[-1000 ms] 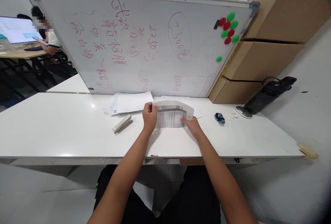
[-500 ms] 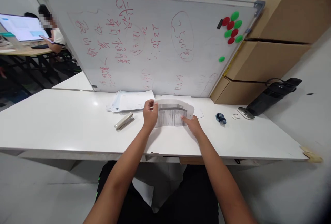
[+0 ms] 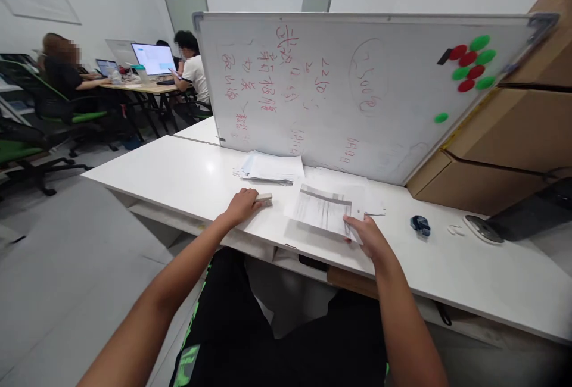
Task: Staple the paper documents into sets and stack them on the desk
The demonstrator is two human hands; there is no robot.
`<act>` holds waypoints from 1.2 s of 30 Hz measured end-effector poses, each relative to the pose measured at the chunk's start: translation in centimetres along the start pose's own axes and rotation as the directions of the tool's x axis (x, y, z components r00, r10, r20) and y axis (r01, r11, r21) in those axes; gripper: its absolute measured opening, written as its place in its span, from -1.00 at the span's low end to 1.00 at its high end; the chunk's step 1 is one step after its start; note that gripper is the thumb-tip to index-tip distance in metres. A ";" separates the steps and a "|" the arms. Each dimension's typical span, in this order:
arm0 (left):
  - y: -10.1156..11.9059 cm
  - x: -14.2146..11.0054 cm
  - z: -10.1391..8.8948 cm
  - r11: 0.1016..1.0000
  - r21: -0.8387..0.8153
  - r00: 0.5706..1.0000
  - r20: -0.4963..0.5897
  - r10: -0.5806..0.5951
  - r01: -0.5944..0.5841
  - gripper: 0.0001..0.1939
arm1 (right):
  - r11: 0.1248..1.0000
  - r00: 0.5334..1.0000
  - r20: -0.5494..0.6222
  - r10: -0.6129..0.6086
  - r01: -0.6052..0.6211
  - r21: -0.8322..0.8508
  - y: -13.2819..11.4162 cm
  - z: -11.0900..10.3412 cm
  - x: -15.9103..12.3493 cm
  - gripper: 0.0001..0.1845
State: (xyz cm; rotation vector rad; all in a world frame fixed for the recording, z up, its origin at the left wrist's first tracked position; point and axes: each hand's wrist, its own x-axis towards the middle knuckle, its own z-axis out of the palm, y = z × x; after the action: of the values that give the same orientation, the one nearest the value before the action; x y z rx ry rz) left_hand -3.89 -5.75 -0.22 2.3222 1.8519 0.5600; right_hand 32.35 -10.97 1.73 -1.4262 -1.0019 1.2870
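While right hand (image 3: 365, 233) pinches printed paper (image 3: 320, 208), left hand (image 3: 242, 205) clasps one stapler (image 3: 265, 198); one paper stack (image 3: 276, 167) lies beyond.

The left hand (image 3: 242, 205) has moved from the printed sheet (image 3: 318, 207) onto the stapler (image 3: 265, 197).

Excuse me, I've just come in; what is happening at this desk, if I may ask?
Someone is at the desk, with a printed sheet held near its right edge in the right hand. The left hand is on the stapler, partly covering it. Beyond lies a paper stack, in front of the whiteboard.
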 end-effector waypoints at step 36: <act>5.0 4.0 2.3 0.984 -0.125 0.938 0.306 0.163 -0.130 -0.28 | 0.960 0.969 0.126 0.213 -0.232 0.157 5.2 6.6 -10.7 -0.60</act>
State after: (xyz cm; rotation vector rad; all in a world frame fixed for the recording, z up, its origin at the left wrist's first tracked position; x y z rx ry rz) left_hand 2.26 -2.83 0.11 2.3320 1.4824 0.2688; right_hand 24.47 -21.76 -0.94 -1.3777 -0.7948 1.5899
